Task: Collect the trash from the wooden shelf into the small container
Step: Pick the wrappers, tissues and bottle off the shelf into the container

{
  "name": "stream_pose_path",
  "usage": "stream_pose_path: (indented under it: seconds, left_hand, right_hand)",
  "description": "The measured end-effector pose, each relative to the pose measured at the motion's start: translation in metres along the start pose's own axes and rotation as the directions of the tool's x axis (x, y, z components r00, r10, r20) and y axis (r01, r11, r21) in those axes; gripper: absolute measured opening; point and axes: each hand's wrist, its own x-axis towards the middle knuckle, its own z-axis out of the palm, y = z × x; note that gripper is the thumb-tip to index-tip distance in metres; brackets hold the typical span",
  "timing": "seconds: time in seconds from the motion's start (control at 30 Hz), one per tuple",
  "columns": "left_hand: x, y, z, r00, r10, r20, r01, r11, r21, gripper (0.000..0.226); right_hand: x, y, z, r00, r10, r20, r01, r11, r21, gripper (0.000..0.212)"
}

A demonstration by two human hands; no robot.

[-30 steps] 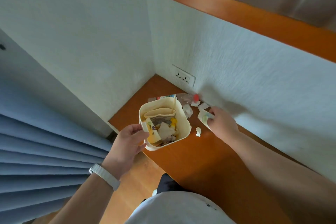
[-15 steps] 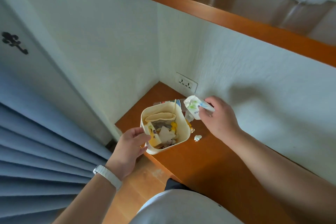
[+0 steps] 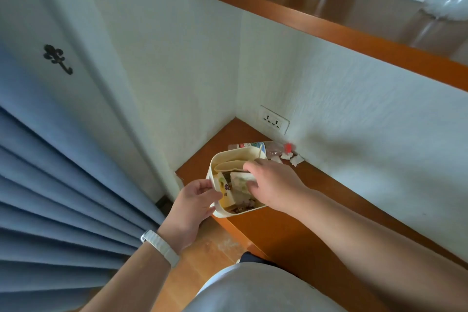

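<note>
Pressing a wrapper [image 3: 239,181] into the trash-filled container [image 3: 236,154], right hand [image 3: 273,185].

Left hand [image 3: 192,200] pinches with closed grip; right hand [image 3: 273,185] curls, fingers clenched

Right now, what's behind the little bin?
Behind the bin lies a plastic bottle with a red cap, on its side by the wall, and white paper scraps beside it. The bin and the right hand hide anything lower down.
</note>
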Motion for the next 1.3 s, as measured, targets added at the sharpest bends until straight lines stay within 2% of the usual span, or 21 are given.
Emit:
stream_pose_path:
  seconds: [0.1, 0.37, 0.53, 0.63, 0.8, 1.0, 1.13, 1.2, 1.3]
  left_hand:
    - [0.0, -0.002, -0.004, 1.0, -0.012, -0.012, 0.012, 1.0, -0.01, 0.018]
    - [-0.002, -0.001, -0.008, 0.998, 0.051, -0.03, -0.05, 0.998, 0.03, 0.017]
    - [0.001, -0.001, -0.005, 0.994, 0.109, -0.011, -0.108, 0.992, 0.063, 0.022]
    - [0.002, 0.0, -0.004, 0.992, 0.125, -0.007, -0.124, 0.988, 0.088, 0.023]
    - [0.004, 0.005, 0.0, 0.999, 0.051, -0.003, -0.051, 0.997, 0.057, 0.017]
    - [0.009, 0.005, 0.004, 0.996, -0.083, -0.012, 0.082, 0.995, -0.06, 0.017]
    - [0.014, 0.004, 0.007, 0.994, -0.106, -0.042, 0.103, 0.992, -0.068, 0.016]
    - [0.015, 0.005, 0.01, 0.992, -0.111, -0.066, 0.106, 0.991, -0.078, 0.016]
    - [0.017, 0.008, 0.015, 0.988, -0.12, -0.099, 0.112, 0.99, -0.086, 0.017]
  right_hand:
    - [0.005, -0.002, 0.005, 0.999, -0.024, 0.032, 0.025, 0.999, -0.035, 0.026]
    - [0.009, 0.005, 0.01, 0.997, -0.073, -0.01, 0.073, 0.996, -0.052, 0.015]
    - [0.006, 0.007, 0.019, 0.997, -0.028, -0.078, 0.02, 0.995, -0.097, 0.006]
    - [0.008, 0.004, 0.022, 0.998, 0.016, -0.055, -0.021, 0.995, -0.098, 0.006]
    - [0.01, 0.006, 0.028, 0.999, 0.018, -0.038, -0.021, 0.995, -0.099, 0.007]
    - [-0.004, 0.02, 0.024, 0.975, -0.006, -0.223, -0.001, 1.0, -0.03, 0.013]
    - [-0.02, 0.043, 0.026, 0.948, 0.076, -0.309, -0.047, 0.994, 0.099, 0.01]
    - [-0.027, 0.058, 0.031, 0.95, 0.155, -0.272, -0.121, 0.983, 0.138, 0.011]
    - [-0.035, 0.083, 0.043, 0.95, 0.279, -0.144, -0.254, 0.953, 0.165, 0.021]
